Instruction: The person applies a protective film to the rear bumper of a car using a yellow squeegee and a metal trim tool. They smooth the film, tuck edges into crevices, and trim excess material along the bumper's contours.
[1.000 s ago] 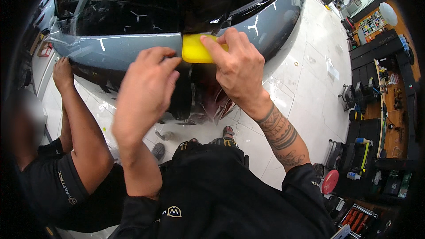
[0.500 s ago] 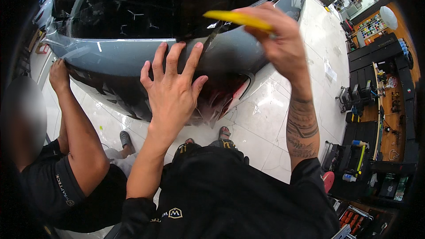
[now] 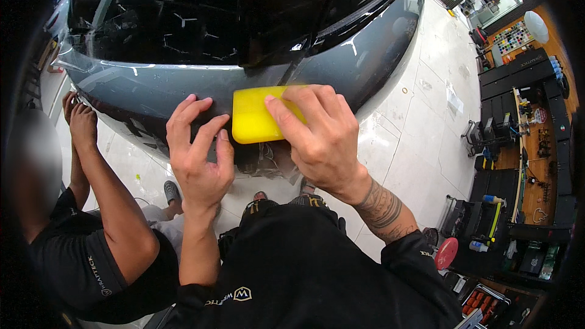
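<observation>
By edge of car (image 3: pixel 155 82), right hand (image 3: pixel 326 143) pinching yellow squeegee (image 3: pixel 250 119); left hand (image 3: pixel 201 161) spread, contact unclear; floor (image 3: pixel 420 125) rightward.

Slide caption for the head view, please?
Right hand holding a yellow squeegee at a gray car's bodywork, left hand beside the squeegee; a co-worker's hands at far left.

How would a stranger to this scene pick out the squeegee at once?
Find the grey car across the top, then go down to its near edge. There, the camera wearer's right hand grips the squeegee, whose free end points toward the left hand. It is a flat rectangle with rounded corners, set apart from car and hands by its bright yellow.
</observation>
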The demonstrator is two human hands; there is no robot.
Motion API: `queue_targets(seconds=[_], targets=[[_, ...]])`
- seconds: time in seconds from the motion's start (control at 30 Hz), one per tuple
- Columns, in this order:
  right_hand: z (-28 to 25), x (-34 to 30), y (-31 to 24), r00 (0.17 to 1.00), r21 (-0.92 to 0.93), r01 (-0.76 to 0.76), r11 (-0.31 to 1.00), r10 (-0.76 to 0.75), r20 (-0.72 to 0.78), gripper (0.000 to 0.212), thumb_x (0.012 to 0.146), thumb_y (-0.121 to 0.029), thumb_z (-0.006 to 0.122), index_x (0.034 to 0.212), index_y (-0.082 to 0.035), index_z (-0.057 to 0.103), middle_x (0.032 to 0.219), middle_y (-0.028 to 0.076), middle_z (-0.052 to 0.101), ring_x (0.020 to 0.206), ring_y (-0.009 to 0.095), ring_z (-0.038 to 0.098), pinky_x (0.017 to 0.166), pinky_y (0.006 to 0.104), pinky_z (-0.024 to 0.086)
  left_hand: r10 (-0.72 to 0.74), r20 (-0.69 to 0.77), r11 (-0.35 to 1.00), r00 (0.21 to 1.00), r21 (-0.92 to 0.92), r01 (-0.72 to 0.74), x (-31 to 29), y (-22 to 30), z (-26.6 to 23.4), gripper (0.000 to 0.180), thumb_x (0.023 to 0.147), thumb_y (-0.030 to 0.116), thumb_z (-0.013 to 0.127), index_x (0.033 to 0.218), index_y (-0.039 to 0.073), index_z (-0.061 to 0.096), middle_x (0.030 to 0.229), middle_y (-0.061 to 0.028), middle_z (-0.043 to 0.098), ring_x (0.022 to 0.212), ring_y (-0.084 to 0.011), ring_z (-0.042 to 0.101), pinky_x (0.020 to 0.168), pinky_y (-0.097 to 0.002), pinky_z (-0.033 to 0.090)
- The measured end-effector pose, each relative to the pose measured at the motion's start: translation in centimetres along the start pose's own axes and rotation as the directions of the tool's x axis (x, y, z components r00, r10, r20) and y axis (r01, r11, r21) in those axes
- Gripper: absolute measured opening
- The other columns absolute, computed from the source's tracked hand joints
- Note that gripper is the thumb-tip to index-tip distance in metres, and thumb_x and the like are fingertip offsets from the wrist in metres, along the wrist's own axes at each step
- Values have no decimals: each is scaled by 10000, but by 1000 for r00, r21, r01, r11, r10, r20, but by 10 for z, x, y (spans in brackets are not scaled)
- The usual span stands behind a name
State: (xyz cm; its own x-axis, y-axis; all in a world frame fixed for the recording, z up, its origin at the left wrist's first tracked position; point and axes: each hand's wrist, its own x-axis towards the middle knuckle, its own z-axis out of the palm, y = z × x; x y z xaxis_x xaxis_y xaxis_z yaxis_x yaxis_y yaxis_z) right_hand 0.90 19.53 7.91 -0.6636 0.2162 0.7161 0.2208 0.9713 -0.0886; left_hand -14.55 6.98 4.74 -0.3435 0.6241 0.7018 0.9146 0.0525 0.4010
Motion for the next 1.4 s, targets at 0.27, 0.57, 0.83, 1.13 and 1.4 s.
queue_targets(seconds=[0.27,0.57,0.83,1.13,1.4], targets=[[-1,12,55,996,-59,93,994,-93,3,273,790,-80,590,1046,-47,681,892,78,569,787,231,546,621,330,439,23,46,999,999,33,-25,11,20,16,265,727,44,667,967,133,734,1212,-68,591,1249,-298,469,1022,-442,267],[-44,34,95,958,249,209,946,-249,139,336,763,20,600,1042,-133,708,964,66,638,893,227,618,754,358,516,12,-16,1000,1000,-17,-12,32,5,25,255,804,-4,656,1020,118,713,1077,-27,630,1117,-249,542,901,-377,350],[7,20,51,905,120,405,907,-416,93,269,778,-213,683,1019,-96,663,1020,53,608,974,200,602,779,340,476,-112,-82,991,990,-79,105,41,9,26,174,839,61,693,1010,48,722,1053,-92,647,1036,-252,568,867,-359,461],[-13,20,86,822,239,414,878,-474,317,396,723,-135,691,1119,-137,679,1071,68,624,1018,239,606,799,371,490,-237,-187,944,953,190,272,50,29,61,453,707,459,823,913,92,654,1099,-82,534,1086,-259,428,859,-480,298],[-51,-12,152,874,296,393,871,-453,173,400,735,-111,712,1132,-148,676,1091,78,628,1044,257,606,810,398,498,212,-124,933,969,321,-163,59,44,64,242,661,66,840,812,28,654,710,-57,565,724,-220,542,618,-333,448]])
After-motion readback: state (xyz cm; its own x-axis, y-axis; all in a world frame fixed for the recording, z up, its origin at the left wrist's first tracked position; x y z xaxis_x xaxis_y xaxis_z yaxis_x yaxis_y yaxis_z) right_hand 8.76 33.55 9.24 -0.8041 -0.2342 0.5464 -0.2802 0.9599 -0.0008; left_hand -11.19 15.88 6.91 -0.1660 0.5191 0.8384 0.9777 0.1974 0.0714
